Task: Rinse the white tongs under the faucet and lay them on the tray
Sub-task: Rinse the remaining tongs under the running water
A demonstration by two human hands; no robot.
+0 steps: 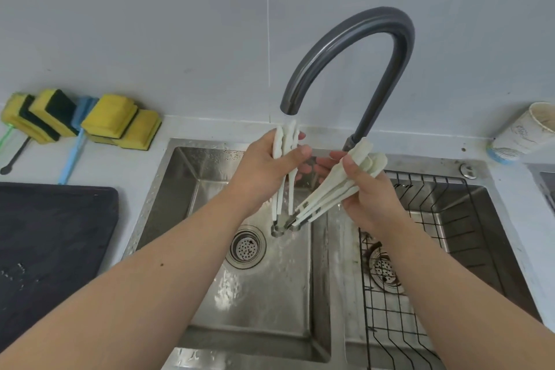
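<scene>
Now left hand closed on upright white tongs under faucet; right hand gripping another pair (tilted).

Both forearms bare, no sleeves; small mole on left forearm.

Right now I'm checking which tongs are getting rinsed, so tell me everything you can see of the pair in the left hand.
The white tongs in the left hand look like pale, matte plastic: slim arms with broader scalloped tips, joined at a metal hinge end. They stand nearly upright, tips up just under the faucet spout, hinge down over the left sink basin. The left hand wraps their upper part. Their hinge end sits beside that of the second pair; contact is unclear.
</scene>
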